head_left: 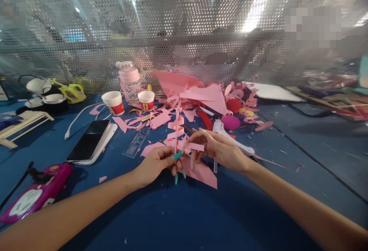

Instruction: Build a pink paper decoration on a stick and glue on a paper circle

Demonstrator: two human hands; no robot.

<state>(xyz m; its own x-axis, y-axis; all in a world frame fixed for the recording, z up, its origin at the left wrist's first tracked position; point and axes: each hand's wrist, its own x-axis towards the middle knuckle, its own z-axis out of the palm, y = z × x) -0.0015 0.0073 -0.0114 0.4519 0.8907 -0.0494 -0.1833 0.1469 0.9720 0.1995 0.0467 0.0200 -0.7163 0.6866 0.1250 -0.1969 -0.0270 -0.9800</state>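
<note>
Head view: left hand [158,162] is pinching a narrow pink paper strip [175,135]; right hand [222,148] is hovering half-curled alongside, hold unclear

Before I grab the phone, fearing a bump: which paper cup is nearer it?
The left paper cup, beyond the far end of the phone; the right paper cup stands farther off.

"What sort of place is this?"
"It looks like a craft workshop. Pink paper scraps [161,119] lie on the blue table [161,220], with a clear ruler [132,149] left of the middle."
"And the far side?"
"A shiny metal wall [230,51] full of little holes."
</note>
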